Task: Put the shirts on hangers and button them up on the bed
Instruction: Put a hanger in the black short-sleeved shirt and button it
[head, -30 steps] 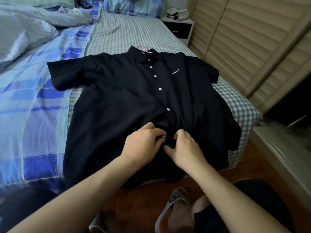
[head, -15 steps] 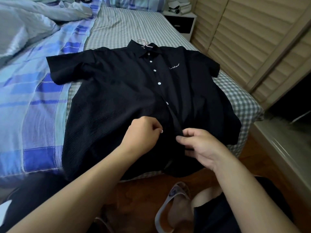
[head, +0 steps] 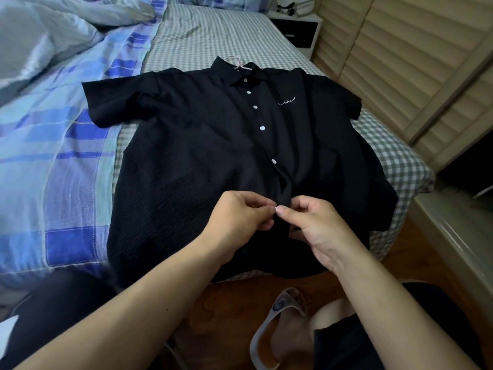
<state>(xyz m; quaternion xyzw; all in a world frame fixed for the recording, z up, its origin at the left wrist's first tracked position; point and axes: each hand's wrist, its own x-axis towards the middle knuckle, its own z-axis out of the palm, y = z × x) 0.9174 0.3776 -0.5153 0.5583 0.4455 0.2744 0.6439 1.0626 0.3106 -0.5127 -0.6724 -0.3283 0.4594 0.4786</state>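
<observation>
A black short-sleeved shirt lies flat, front up, on the checked bed sheet. The pink hook of a hanger pokes out at its collar. Several white buttons down the placket are fastened. Below the lowest fastened one the placket gapes a little. My left hand and my right hand meet fingertip to fingertip at the lower placket, each pinching the shirt's front edge there. Whatever sits between the fingertips is hidden.
A blue plaid quilt and a pale blue duvet cover the bed's left side. A white and black nightstand stands at the head. Louvered wardrobe doors run along the right. A slipper is on the wooden floor below.
My hands, apart half a second ago, have come together again at the lower placket. The view has shifted slightly lower on the bed.
</observation>
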